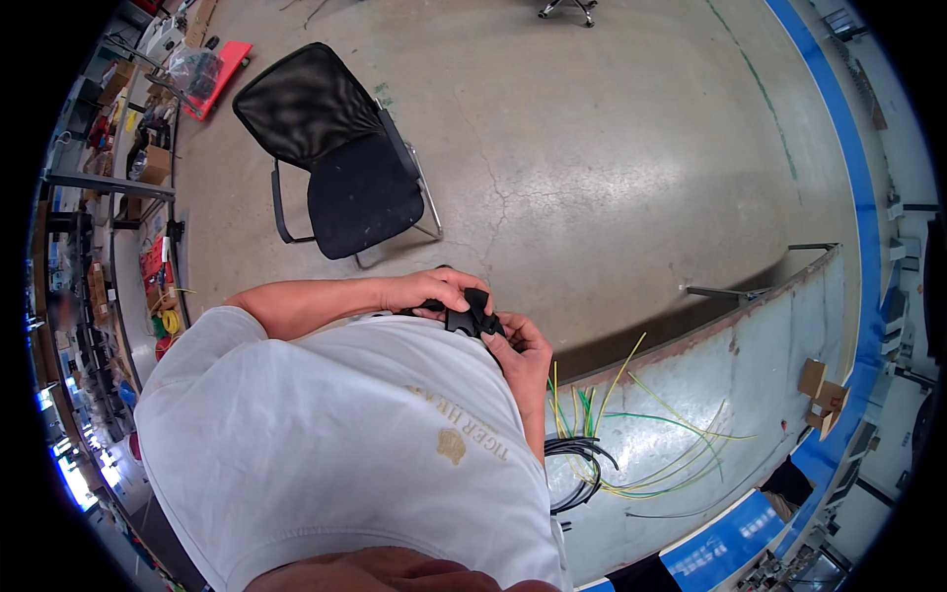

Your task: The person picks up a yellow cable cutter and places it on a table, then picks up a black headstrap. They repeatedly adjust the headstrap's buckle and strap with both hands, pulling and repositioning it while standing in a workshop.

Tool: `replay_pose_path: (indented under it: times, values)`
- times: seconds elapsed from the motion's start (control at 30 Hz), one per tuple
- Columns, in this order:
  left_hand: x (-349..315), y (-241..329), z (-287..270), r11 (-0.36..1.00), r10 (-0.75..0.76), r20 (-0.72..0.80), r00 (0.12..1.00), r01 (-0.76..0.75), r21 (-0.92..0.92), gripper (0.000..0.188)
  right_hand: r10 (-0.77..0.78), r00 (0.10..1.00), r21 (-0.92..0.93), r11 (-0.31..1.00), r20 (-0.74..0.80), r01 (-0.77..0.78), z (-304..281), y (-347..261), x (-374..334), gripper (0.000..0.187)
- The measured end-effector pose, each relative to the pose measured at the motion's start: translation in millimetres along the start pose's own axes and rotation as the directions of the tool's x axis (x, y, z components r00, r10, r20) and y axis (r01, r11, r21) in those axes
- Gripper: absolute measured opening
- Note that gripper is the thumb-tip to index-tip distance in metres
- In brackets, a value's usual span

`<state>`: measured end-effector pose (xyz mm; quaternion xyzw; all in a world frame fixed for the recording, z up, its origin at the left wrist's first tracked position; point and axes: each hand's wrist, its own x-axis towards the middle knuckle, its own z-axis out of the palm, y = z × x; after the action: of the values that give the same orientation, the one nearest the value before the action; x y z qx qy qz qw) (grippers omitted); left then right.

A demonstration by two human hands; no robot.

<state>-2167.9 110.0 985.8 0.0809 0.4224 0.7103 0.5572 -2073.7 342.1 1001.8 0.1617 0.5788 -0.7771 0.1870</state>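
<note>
At the front of my waist, a black strap with a plastic buckle (461,322) is gripped between my two hands. My left hand (434,289) comes across from the left with its fingers curled over the buckle's upper side. From the right, my right hand (524,347) pinches the strap (488,321) between thumb and fingers. Whether the buckle is fastened I cannot tell. White shirt cloth (365,395) lies just below both hands and fills the lower middle of the view.
A black mesh-backed chair (365,197) stands ahead on the left. To my right, a metal-topped table (710,474) bears yellow and green wires (681,474), a black cable coil (582,444) and a cardboard box (824,397). A red platform cart (222,79) and loaded shelves (113,185) line the left.
</note>
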Motion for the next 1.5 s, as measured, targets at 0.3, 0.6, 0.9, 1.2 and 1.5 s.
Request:
replay_pose_path:
  times: [0.3,0.6,0.9,1.2,1.5]
  values:
    - [8,-8,-2,0.995,-0.093,-0.035,0.995,0.094,0.039,0.033,0.019,1.000,0.030,0.999,0.005,-0.019,3,-1,1,0.027]
    - [0,7,7,0.990,-0.012,-0.099,0.995,0.025,0.141,0.026,-0.016,1.000,0.005,1.000,-0.015,0.016,2,2,5,0.021]
    - [4,-3,-4,0.988,-0.011,-0.177,0.984,-0.016,-0.151,0.017,-0.067,0.997,-0.004,0.998,-0.034,0.067,-1,7,8,0.021]
    - [14,-18,-1,0.979,0.148,-0.292,0.945,-0.181,-0.089,0.021,-0.056,0.995,0.034,0.998,-0.080,0.059,3,11,14,0.020]
    - [21,-5,10,0.993,0.091,-0.189,0.978,-0.102,-0.051,0.018,-0.087,0.992,0.033,0.995,-0.089,0.091,0,13,11,0.021]
